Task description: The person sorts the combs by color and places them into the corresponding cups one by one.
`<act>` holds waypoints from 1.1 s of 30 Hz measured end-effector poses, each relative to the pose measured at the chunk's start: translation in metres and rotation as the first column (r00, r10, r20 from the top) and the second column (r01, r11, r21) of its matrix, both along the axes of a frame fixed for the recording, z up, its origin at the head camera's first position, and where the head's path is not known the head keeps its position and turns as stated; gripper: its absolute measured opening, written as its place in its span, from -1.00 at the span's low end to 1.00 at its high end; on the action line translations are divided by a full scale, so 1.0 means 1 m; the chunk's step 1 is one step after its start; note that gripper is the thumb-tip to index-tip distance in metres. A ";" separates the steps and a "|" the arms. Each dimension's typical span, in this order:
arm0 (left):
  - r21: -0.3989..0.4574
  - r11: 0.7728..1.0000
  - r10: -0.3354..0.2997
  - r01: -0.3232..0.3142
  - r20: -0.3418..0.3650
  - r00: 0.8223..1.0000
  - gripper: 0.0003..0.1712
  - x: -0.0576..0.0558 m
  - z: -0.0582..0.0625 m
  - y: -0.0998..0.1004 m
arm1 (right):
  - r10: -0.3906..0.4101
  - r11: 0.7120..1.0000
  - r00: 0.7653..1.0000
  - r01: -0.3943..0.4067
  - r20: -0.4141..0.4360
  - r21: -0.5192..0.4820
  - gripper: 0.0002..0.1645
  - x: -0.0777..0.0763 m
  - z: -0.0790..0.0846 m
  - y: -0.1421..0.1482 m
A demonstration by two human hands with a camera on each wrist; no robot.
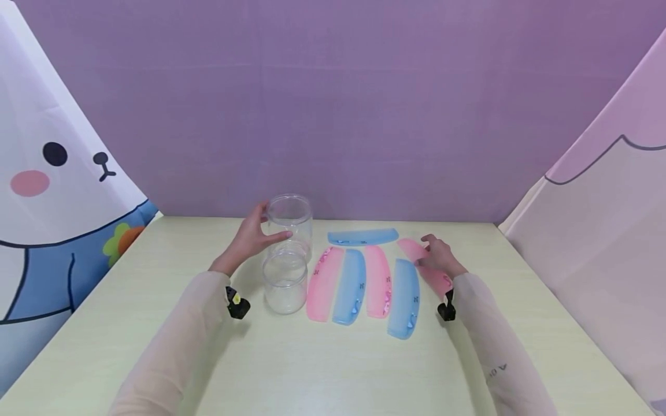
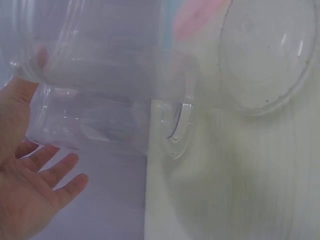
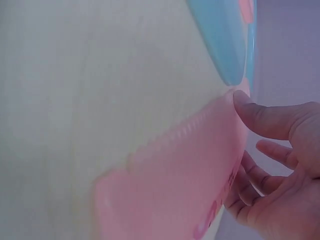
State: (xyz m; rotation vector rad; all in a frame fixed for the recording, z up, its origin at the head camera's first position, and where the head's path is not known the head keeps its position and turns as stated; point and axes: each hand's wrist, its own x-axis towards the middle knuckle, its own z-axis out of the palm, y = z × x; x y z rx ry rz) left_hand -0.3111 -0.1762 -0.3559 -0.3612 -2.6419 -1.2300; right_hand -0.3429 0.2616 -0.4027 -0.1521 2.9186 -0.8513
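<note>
Pinching curved pink plastic comb (image 3: 175,167) at right with right hand (image 1: 438,257): likely light, stiff, best held midway. Gripping far clear cylindrical plastic jar (image 1: 299,222) at left with left hand (image 1: 252,236): likely light, slippery.

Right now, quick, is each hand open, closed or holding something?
Left hand: holding the farther clear jar between thumb and fingers.
Right hand: holding the rightmost pink comb between thumb and fingers.

Both sleeved forearms (image 1: 169,346) are stretched forward, the left hand (image 1: 251,236) being held with its thumb set apart from spread fingers, while the right hand (image 1: 440,257) is turned inward, its thumb extended opposite loosely bent fingers.
</note>
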 end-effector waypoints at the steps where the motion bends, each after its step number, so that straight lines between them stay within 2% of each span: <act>1: 0.007 1.000 -0.002 0.002 0.001 1.000 0.12 0.000 -0.001 0.000 | -0.004 1.000 1.000 0.004 0.001 -0.006 -0.18 0.000 0.000 0.000; 8: 0.048 0.999 -0.007 0.007 -0.005 1.000 0.08 0.000 -0.006 -0.001 | -0.011 1.000 1.000 0.011 -0.011 -0.028 -0.19 0.000 0.002 0.001; 13: 0.058 0.998 -0.003 0.003 -0.010 1.000 0.08 0.002 -0.007 -0.001 | -0.020 0.998 1.000 0.020 0.016 -0.056 -0.23 -0.001 0.004 0.003; 20: 0.089 0.996 0.000 0.001 -0.014 1.000 0.08 0.001 -0.011 -0.001 | -0.052 0.992 0.998 0.055 0.028 -0.116 -0.35 -0.002 0.009 0.004; 33: 0.134 0.991 -0.001 0.001 -0.001 1.000 0.09 0.000 -0.013 -0.001 | -0.031 0.984 1.000 0.031 -0.001 -0.175 -0.45 0.002 0.023 0.004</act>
